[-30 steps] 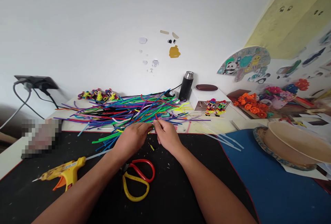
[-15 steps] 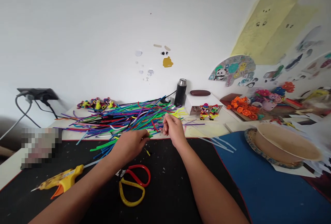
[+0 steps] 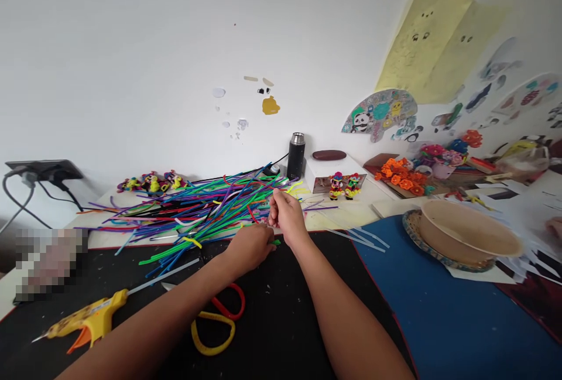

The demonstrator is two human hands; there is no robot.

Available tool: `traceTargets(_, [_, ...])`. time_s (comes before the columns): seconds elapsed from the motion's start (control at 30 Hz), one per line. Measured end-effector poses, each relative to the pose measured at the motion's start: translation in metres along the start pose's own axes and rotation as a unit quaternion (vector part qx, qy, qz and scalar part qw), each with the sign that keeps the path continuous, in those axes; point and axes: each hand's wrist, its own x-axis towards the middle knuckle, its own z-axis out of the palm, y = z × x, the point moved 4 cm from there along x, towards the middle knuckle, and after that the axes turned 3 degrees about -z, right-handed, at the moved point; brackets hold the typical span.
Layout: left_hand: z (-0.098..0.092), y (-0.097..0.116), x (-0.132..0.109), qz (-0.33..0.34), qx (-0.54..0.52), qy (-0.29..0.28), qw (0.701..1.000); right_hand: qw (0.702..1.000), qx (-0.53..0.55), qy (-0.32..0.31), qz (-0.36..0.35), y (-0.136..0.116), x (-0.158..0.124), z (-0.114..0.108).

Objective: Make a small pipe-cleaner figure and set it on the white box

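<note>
My left hand (image 3: 251, 247) is above the black mat (image 3: 281, 315), palm down with curled fingers. A short green fuzzy piece, like pipe cleaner (image 3: 276, 242), pokes out at its fingertips; the rest is hidden. Just beyond and to the right, my right hand (image 3: 287, 216) is closed, thumb against curled fingers. Whatever it pinches is too small to make out. Behind both hands spreads a heap of coloured pipe cleaners (image 3: 206, 204), mostly green, blue and purple. Scissors (image 3: 213, 333) with one red and one yellow handle lie partly under my left forearm.
A yellow glue gun (image 3: 94, 317) lies at left. Small fuzzy figures (image 3: 337, 185) stand before a white box (image 3: 314, 176), beside a black flask (image 3: 296, 156). Clear glue sticks (image 3: 366, 238) lie near the blue mat (image 3: 421, 298). A large beige bowl (image 3: 472, 236) stands right.
My left hand has moved right, close to my right hand, carrying the green piece. My right hand stays closed. The whole view has shifted slightly, uncovering more of the scissors.
</note>
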Motion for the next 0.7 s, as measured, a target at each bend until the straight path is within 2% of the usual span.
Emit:
traceTargets(0.13, [0.008, 0.005, 0.004, 0.008, -0.008, -0.005, 1.000, 1.000, 0.007, -0.002, -0.007, -0.002, -0.002, 0.001])
traceTargets(0.27, [0.004, 0.000, -0.004, 0.009, -0.054, -0.016, 0.998, 1.000, 0.011, 0.002, -0.001, -0.002, -0.002, 0.002])
traceTargets(0.37, [-0.007, -0.021, -0.010, -0.015, -0.085, -0.009, 0.996, 1.000, 0.017, 0.003, -0.004, -0.002, -0.001, 0.003])
traceTargets(0.5, [-0.020, -0.067, -0.007, -0.077, -0.035, 0.057, 0.995, 1.000, 0.002, 0.000, -0.018, -0.002, -0.002, 0.005])
traceTargets(0.6, [-0.018, -0.090, -0.001, -0.101, 0.022, 0.081, 0.991, 1.000, -0.017, -0.004, -0.023, -0.001, -0.004, 0.006])
traceTargets(0.7, [-0.011, -0.097, 0.002, -0.103, 0.084, 0.081, 0.988, 0.999, -0.024, -0.011, -0.021, 0.001, -0.006, 0.008])
